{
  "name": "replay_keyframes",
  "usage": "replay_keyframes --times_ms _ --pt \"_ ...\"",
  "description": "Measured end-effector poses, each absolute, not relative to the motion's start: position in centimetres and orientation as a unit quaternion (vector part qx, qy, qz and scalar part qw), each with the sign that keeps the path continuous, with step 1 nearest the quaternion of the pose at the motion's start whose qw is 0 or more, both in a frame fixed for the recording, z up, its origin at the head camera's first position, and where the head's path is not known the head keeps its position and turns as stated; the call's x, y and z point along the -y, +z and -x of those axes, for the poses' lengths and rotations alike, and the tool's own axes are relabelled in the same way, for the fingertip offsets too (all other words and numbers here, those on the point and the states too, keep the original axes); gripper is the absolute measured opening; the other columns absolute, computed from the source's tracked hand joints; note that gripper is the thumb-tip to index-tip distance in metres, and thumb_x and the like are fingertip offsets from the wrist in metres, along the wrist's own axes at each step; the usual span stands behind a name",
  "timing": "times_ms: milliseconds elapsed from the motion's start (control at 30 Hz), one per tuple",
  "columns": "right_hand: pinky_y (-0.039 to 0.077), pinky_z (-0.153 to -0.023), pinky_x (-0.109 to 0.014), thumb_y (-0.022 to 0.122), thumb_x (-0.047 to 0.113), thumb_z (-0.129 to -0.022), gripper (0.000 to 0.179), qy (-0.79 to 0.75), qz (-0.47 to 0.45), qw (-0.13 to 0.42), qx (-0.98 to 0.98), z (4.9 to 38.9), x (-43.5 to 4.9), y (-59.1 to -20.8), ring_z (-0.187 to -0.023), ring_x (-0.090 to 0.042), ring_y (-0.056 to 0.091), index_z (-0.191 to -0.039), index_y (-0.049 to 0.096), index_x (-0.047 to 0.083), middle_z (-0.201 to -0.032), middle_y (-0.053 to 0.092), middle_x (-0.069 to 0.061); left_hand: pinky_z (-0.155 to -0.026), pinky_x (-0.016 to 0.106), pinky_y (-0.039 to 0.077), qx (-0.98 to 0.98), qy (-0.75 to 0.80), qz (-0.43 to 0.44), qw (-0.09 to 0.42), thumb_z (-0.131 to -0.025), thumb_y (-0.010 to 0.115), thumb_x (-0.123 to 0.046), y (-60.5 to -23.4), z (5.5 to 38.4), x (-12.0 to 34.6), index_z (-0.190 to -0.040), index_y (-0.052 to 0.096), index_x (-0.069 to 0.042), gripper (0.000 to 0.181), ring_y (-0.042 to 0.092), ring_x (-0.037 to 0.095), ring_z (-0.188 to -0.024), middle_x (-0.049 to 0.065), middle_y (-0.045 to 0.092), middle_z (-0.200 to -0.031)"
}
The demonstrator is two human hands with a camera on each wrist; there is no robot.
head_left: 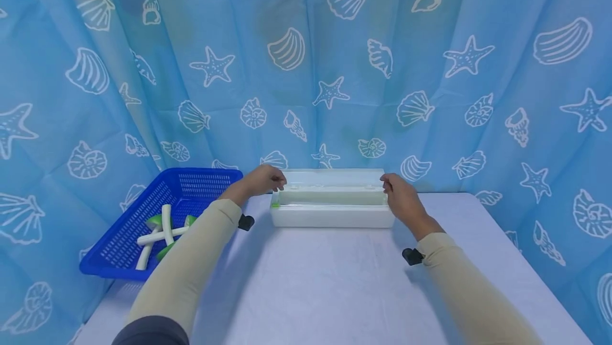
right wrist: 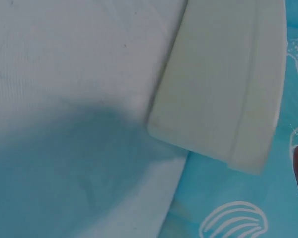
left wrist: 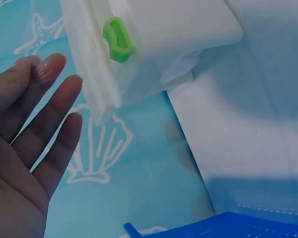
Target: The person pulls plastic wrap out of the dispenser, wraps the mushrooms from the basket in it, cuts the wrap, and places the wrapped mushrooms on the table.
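Observation:
A long white box (head_left: 333, 217) stands at the back of the table, with a green latch (left wrist: 117, 39) at its left end. Its see-through lid (head_left: 334, 177) is raised along the back, against the curtain. My left hand (head_left: 260, 180) pinches the lid's left edge between thumb and forefinger; the other fingers are loosely spread in the left wrist view. At the opposite end, my right hand (head_left: 401, 199) holds the lid's right edge with its fingertips. Only a fingertip of that hand shows in the right wrist view, beside the box's end.
To the left sits a blue mesh basket (head_left: 112, 249), holding several white stick-like pieces (head_left: 166, 223) with green ends, partly behind the left forearm. A white cloth covers the table (head_left: 325, 281). A blue shell-patterned curtain (head_left: 306, 95) hangs right behind the box.

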State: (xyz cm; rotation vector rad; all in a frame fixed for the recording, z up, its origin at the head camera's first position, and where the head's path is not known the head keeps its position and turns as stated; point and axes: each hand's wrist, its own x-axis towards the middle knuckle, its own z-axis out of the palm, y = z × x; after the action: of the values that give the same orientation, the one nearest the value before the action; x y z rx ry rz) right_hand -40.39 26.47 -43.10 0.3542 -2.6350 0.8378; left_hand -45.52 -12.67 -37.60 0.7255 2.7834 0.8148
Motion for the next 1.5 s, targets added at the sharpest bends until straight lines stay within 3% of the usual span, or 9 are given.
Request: replay_keyframes --times_ms 133,267,433,767,1067,1500 --pt "0.052 -0.080 -0.045 0.051 0.004 -0.100 0.027 0.253 -0.150 0.168 0.941 40.3 -26.4 -41.7 -0.090 -0.027 0.061 -0.127 0.054 0.000 -0.102 0.064 -0.014 -0.084 0.037 0.052 -0.930 0.261 -0.253 0.054 -0.100 0.057 -0.013 -37.0 45.1 13.0 -0.113 0.069 -0.001 0.022 0.065 0.022 -0.094 0.004 0.070 -0.095" --pt "0.052 -0.084 -0.047 0.055 0.007 -0.099 0.028 0.267 -0.139 0.178 0.937 40.3 -26.5 -40.7 -0.094 -0.029 0.064 -0.126 0.056 0.001 -0.105 0.066 -0.016 -0.086 0.037 0.052 -0.931 0.261 -0.254 0.038 -0.099 0.058 -0.011 -36.1 44.9 13.0 -0.115 0.070 -0.003 0.021 0.065 0.022 -0.095 0.006 0.070 -0.099" --pt "0.050 -0.086 -0.048 0.052 0.003 -0.100 0.030 0.277 -0.135 0.200 0.930 40.3 -26.9 -40.2 -0.098 -0.030 0.063 -0.129 0.056 0.000 -0.105 0.066 -0.015 -0.084 0.037 0.052 -0.935 0.258 -0.240 0.038 -0.099 0.058 -0.013 -35.4 44.7 13.1 -0.119 0.067 -0.007 0.022 0.065 0.019 -0.094 0.005 0.069 -0.100" --pt "0.050 -0.087 -0.049 0.052 0.001 -0.099 0.028 0.230 -0.181 0.236 0.927 40.5 -27.3 -38.5 -0.097 -0.031 0.062 -0.126 0.060 0.002 -0.103 0.065 -0.014 -0.083 0.036 0.052 -0.940 0.237 -0.243 0.028 -0.098 0.060 -0.012 -34.4 43.9 13.3 -0.098 0.066 -0.012 0.006 0.064 0.017 -0.095 0.001 0.067 -0.096" --pt "0.050 -0.086 -0.049 0.049 0.002 -0.100 0.028 0.228 -0.164 0.213 0.936 40.2 -27.5 -37.3 -0.099 -0.030 0.061 -0.126 0.060 0.002 -0.106 0.066 -0.014 -0.083 0.035 0.051 -0.928 0.260 -0.266 0.004 -0.097 0.060 -0.010 -33.3 43.5 12.4 -0.099 0.067 -0.010 0.007 0.064 0.014 -0.091 -0.001 0.067 -0.093" --pt "0.050 -0.086 -0.050 0.051 0.000 -0.099 0.027 0.245 -0.166 0.258 0.920 39.8 -28.1 -36.3 -0.099 -0.030 0.063 -0.124 0.060 0.001 -0.106 0.066 -0.015 -0.078 0.036 0.052 -0.918 0.292 -0.269 -0.010 -0.098 0.060 -0.011 -30.9 42.4 11.8 -0.097 0.066 -0.011 0.007 0.065 0.016 -0.090 0.005 0.070 -0.096"
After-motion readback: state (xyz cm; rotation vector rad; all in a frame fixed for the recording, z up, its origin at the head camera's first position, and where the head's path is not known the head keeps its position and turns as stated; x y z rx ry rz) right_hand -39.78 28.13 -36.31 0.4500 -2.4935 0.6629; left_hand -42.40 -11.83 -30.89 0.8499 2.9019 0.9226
